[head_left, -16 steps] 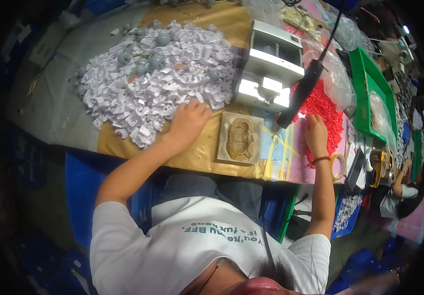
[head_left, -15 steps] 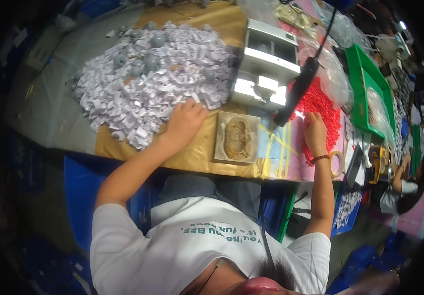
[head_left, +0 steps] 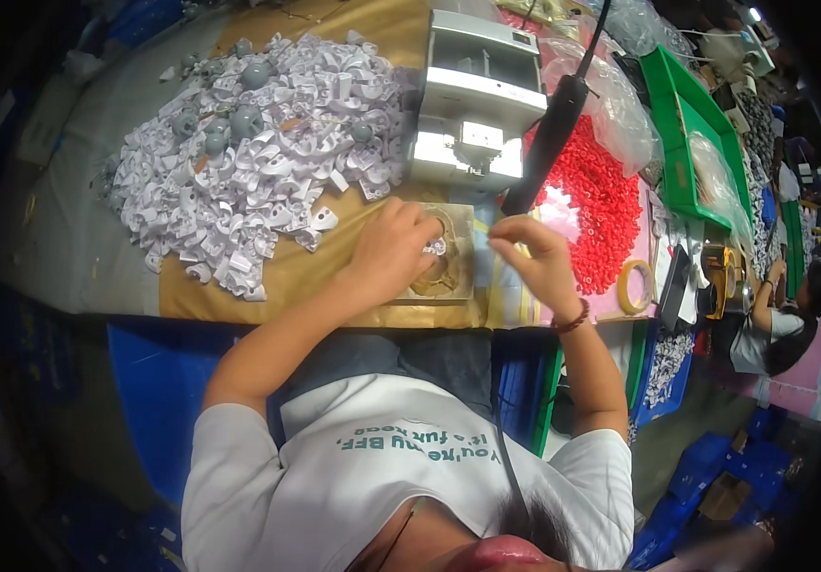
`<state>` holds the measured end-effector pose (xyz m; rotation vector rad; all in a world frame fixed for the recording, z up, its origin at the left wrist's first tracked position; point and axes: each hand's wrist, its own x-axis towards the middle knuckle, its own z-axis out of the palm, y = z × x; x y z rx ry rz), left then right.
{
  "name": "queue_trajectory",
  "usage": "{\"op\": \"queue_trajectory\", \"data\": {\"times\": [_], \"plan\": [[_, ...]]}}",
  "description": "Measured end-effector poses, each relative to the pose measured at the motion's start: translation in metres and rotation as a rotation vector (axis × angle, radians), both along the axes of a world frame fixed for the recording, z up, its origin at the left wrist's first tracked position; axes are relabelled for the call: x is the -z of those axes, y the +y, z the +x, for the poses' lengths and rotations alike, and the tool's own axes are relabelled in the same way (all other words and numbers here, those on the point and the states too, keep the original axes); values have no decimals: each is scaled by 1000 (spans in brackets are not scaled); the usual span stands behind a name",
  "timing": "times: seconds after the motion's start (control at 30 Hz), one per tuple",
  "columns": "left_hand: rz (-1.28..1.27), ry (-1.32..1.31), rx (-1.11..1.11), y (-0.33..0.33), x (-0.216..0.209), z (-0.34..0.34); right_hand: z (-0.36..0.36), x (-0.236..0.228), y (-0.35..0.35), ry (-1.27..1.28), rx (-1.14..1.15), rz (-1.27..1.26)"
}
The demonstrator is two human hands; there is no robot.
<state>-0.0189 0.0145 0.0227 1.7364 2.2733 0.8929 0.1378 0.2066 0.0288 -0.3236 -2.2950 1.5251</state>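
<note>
My left hand (head_left: 389, 253) is at the left side of a square block (head_left: 461, 257) with a hollowed recess. Its fingers are closed on a small white plastic part (head_left: 435, 246) over that recess. To the right of the block, my right hand (head_left: 546, 265) is raised with thumb and forefinger bent into a pinch. Whatever lies between those fingertips is too small to make out. A large heap of white plastic parts (head_left: 267, 162) spreads left of my left hand. Small red parts (head_left: 601, 219) lie in a pile beyond my right hand.
Behind the block stands a white box-shaped device (head_left: 482, 91). A black cylindrical tool (head_left: 548, 138) hangs from a cord just beside it. Grey round pieces (head_left: 246, 121) sit on the white heap. A tape roll (head_left: 634, 286) and a green tray (head_left: 682, 153) are at right; another person (head_left: 772, 334) sits farther off.
My left hand has moved from the white heap rightward to the block, bringing a white plastic part. My right hand has come left from the red pile toward the block.
</note>
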Motion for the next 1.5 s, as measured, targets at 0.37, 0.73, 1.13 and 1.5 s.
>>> {"op": "queue_trajectory", "data": {"times": [0.37,0.73,1.13,1.5], "plan": [[244,1,-207,-40,-19,-49,-45,25,-33,264,-263,880],[-373,375,-437,-79,-76,-200,-38,18,-35,169,-234,676],[155,12,-1,-56,-142,-103,-80,-77,-42,367,-139,421],[270,-189,29,-25,-60,-68,-76,-56,-33,-27,-150,-492]]}}
